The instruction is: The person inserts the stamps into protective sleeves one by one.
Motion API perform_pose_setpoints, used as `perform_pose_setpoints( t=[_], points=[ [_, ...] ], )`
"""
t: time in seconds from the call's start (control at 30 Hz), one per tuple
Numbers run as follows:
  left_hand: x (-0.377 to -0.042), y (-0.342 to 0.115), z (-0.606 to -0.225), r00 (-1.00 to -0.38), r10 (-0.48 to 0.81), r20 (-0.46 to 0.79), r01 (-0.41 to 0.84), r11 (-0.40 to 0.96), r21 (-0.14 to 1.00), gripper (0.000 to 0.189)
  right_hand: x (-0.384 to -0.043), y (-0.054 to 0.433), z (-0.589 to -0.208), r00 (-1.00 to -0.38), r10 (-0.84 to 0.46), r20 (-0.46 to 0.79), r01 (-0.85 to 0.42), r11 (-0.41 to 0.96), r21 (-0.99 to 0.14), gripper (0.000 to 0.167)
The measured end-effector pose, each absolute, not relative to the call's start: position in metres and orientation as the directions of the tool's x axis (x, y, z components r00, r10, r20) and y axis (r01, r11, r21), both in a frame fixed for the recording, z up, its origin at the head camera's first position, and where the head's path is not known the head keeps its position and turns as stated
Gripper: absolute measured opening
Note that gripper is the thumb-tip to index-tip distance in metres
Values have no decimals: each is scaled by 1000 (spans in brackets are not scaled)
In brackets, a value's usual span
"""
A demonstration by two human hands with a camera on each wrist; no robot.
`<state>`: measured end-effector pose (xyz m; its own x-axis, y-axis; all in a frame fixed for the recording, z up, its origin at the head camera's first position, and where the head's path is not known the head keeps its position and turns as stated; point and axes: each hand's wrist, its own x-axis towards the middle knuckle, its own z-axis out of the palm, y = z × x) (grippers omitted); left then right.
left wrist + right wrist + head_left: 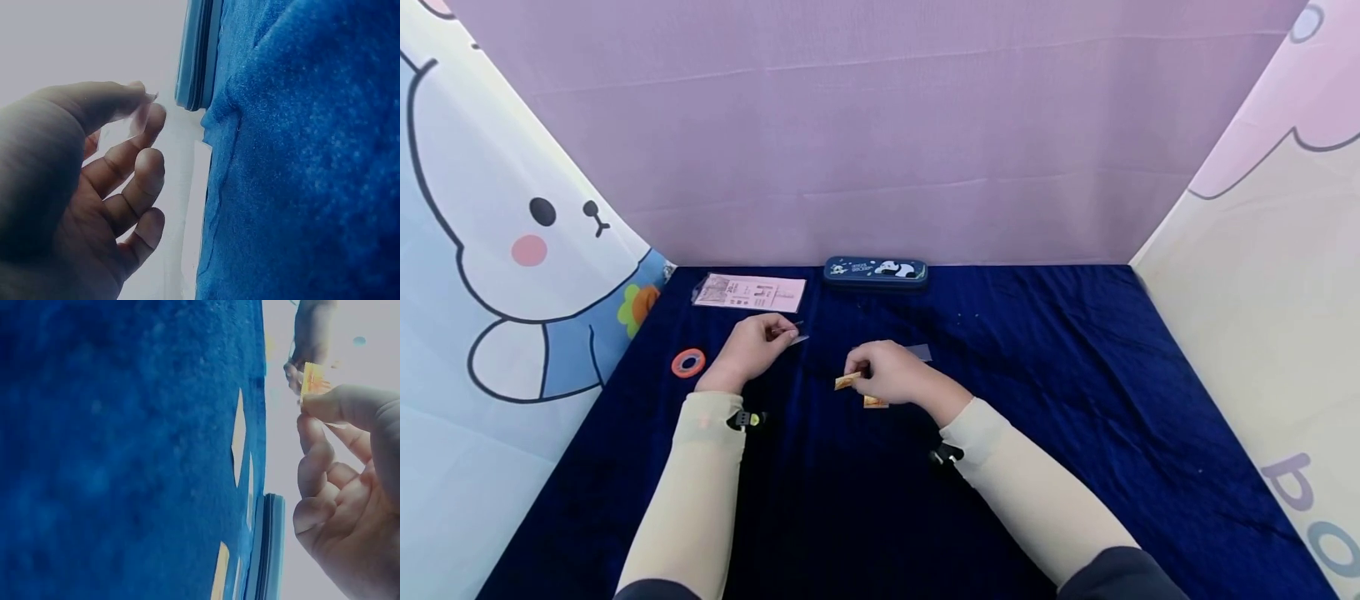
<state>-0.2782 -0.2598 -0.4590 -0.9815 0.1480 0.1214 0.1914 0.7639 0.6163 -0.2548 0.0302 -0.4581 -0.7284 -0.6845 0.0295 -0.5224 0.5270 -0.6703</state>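
My left hand (751, 350) pinches a small clear plastic piece (127, 127) between thumb and index finger, above the dark blue cloth. The other fingers of that hand are loosely bent in the left wrist view. To the right of it, my right hand (891, 371) holds a small orange-yellow printed paper piece (314, 379) by thumb and fingertips. Just below this hand another orange-yellow piece (876, 402) lies on the cloth. A clear, flat piece (919, 352) lies behind the right hand, partly hidden by it.
An orange-red roll of tape (688, 362) lies left of the left hand. Farther back are a pink printed sheet (752, 293) and a dark blue pencil case (876, 273) with a panda on it. A pinkish fabric wall (880, 150) rises behind the cloth-covered table.
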Motion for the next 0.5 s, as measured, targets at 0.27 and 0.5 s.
perform_pose_setpoints(
  t=[0.27,0.5],
  points=[
    [-281,-256,-463,-977,140,162,210,770,603,17,-257,49,-454,-805,-578,133,-476,497,-725,8],
    [-282,-250,-465,-972,131,192,224,758,613,23,-261,61,-457,-844,-499,195,-452,467,-760,6]
  ],
)
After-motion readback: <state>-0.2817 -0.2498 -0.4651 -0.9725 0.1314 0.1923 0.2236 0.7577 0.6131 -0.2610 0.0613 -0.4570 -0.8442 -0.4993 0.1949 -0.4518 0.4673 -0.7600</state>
